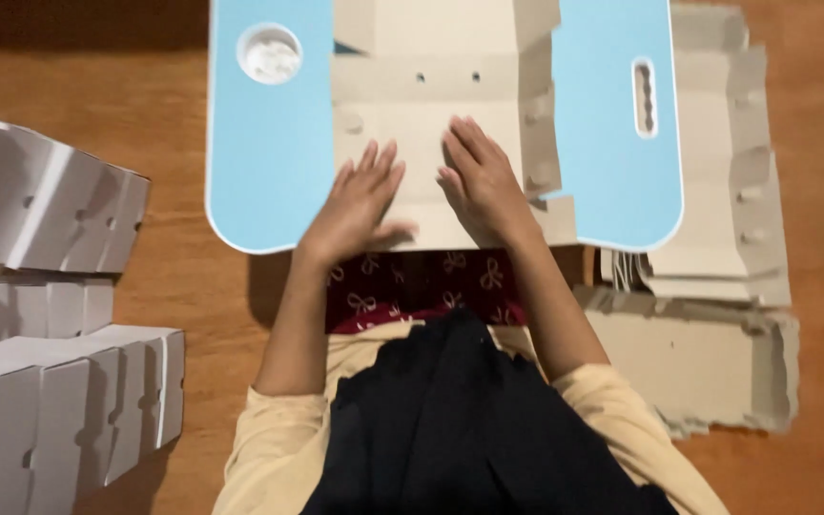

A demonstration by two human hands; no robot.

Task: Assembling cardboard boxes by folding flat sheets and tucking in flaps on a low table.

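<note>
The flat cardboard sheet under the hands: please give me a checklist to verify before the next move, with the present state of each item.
1. Flat cardboard sheet lies on the light blue table: ok.
2. Left hand rests flat on the sheet, fingers spread: ok.
3. Right hand rests flat on the sheet beside the left hand: ok.
4. Spare flat sheets lie stacked on the floor to the right: ok.
5. Folded white boxes are piled to the left, apart from the table: ok.
6. Crease lines under the palms: cannot tell, the hands cover them.
</note>
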